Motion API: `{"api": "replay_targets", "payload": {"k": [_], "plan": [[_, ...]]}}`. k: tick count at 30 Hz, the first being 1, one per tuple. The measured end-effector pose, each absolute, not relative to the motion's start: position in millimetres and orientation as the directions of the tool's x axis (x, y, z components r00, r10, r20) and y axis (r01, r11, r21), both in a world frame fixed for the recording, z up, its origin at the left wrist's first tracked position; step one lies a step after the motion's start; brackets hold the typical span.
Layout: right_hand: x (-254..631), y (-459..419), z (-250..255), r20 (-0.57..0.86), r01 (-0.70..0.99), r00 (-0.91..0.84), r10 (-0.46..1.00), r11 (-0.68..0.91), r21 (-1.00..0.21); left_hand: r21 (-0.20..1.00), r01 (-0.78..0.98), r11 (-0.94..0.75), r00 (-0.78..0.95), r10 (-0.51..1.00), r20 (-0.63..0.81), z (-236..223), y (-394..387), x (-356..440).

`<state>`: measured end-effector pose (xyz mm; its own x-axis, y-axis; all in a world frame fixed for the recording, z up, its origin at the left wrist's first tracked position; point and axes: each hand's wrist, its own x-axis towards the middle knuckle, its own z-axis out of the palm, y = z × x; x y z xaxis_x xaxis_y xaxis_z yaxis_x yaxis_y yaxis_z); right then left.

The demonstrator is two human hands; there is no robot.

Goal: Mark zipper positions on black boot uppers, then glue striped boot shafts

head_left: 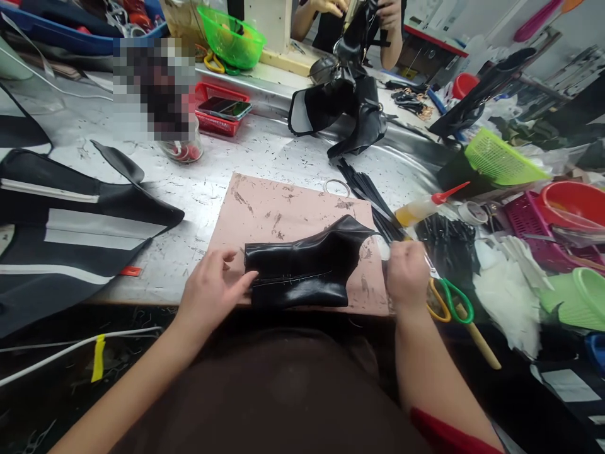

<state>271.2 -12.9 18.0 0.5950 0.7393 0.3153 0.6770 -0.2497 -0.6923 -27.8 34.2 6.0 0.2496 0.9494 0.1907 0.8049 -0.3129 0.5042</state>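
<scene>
Fingers of my left hand (210, 287) spread apart, thumb at the black leather piece's (307, 260) edge; my right hand (407, 272) is fisted, contents unclear on my feed. The leather piece lies on a pink board (255, 211).

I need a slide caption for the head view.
Left hand at a glossy black leathery boot upper on a scuffed pink board; right hand closed alongside.

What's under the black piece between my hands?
The black piece lies on a pink mat, which shows past its far edge. The mat's covered part, and anything else beneath, can't be seen.
</scene>
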Motion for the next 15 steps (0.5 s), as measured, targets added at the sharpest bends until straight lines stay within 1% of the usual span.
{"api": "replay_targets", "payload": {"k": [1,2,3,4,5,6,7,8,9,10,11,12,14,15], "plan": [[283,-8,15,0.201,0.712,0.592,0.780,-0.390,-0.583,0.516,0.819,-0.251,0.256,0.965,0.061,8,41,-27],[292,-4,12,0.105,0.738,0.585,0.804,-0.475,-0.479,0.520,0.827,-0.214,0.282,0.958,-0.054,10,46,-24],[298,-1,9,0.055,0.759,0.572,0.819,-0.502,-0.414,0.524,0.830,-0.191,0.306,0.942,-0.140,12,51,-21],[301,1,6,0.065,0.778,0.552,0.832,-0.485,-0.401,0.530,0.831,-0.169,0.319,0.926,-0.204,14,54,-19],[300,2,4,0.112,0.792,0.522,0.846,-0.431,-0.433,0.544,0.827,-0.142,0.322,0.913,-0.251,17,55,-16],[298,1,3,0.163,0.793,0.482,0.861,-0.350,-0.499,0.568,0.816,-0.110,0.323,0.902,-0.288,19,56,-14],[295,0,3,0.177,0.768,0.433,0.884,-0.259,-0.586,0.600,0.796,-0.079,0.325,0.892,-0.314,21,55,-13],[290,-2,4,0.140,0.713,0.368,0.919,-0.182,-0.677,0.639,0.767,-0.054,0.336,0.883,-0.328,22,52,-13],[284,-4,6,0.053,0.633,0.287,0.956,-0.148,-0.760,0.682,0.730,-0.033,0.352,0.875,-0.334,23,49,-14],[277,-6,8,-0.060,0.553,0.193,0.979,-0.159,-0.818,0.727,0.686,-0.011,0.368,0.868,-0.334,23,45,-15],[269,-9,12,-0.161,0.489,0.112,0.981,-0.195,-0.850,0.770,0.638,0.017,0.380,0.863,-0.334,22,41,-17],[260,-12,15,-0.228,0.442,0.062,0.972,-0.231,-0.867,0.806,0.590,0.049,0.384,0.861,-0.333,21,36,-19],[241,-19,21,-0.274,0.326,0.033,0.961,-0.270,-0.906,0.851,0.510,0.126,0.377,0.857,-0.352,20,24,-25],[232,-24,23,-0.287,0.228,0.015,0.958,-0.283,-0.932,0.857,0.486,0.171,0.370,0.848,-0.379,19,18,-28]]}}
